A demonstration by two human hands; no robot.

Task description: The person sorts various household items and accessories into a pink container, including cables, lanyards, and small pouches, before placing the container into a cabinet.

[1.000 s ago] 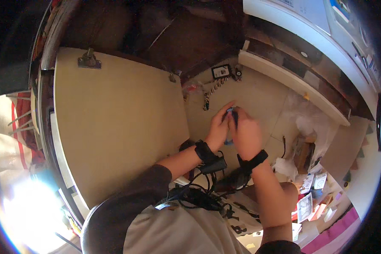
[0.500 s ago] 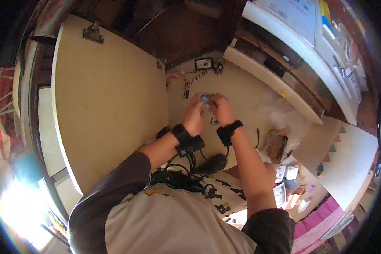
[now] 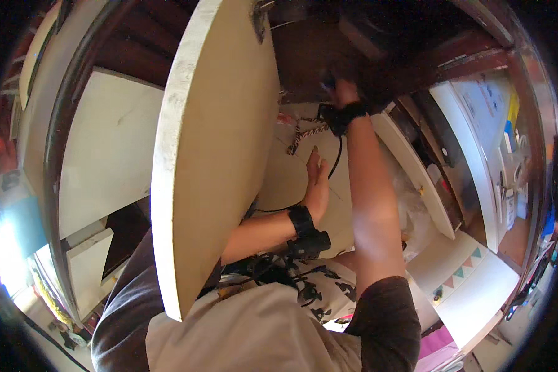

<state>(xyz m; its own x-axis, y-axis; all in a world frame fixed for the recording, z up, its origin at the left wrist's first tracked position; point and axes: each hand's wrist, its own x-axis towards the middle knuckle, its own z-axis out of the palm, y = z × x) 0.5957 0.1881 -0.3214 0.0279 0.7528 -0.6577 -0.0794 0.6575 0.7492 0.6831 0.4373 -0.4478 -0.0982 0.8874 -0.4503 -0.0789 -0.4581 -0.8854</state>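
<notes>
My right hand (image 3: 343, 92) reaches forward into the dark cabinet interior (image 3: 310, 59). Its fingers are in shadow and look closed, with a faint bluish patch at their tips that is too dark to name. Lower down, my left hand (image 3: 317, 184) is held up with its fingers stretched out and nothing in it. A pale cabinet door (image 3: 214, 155) stands swung out to the left, partly in front of my left forearm. Below my right wrist, a braided, striped cord (image 3: 307, 132) lies on the light surface.
A metal hinge (image 3: 260, 22) sits at the door's upper end. To the right are a pale drawer front (image 3: 415, 173) and a white shelf edge (image 3: 468, 155). A white panel with triangle bunting (image 3: 471, 291) lies at lower right. Black cables (image 3: 338, 161) run from my wristbands.
My hands, together around a small bluish thing before, are now apart. The right has moved forward into the cabinet; the left has opened lower down. The view has shifted, and the door appears more edge-on.
</notes>
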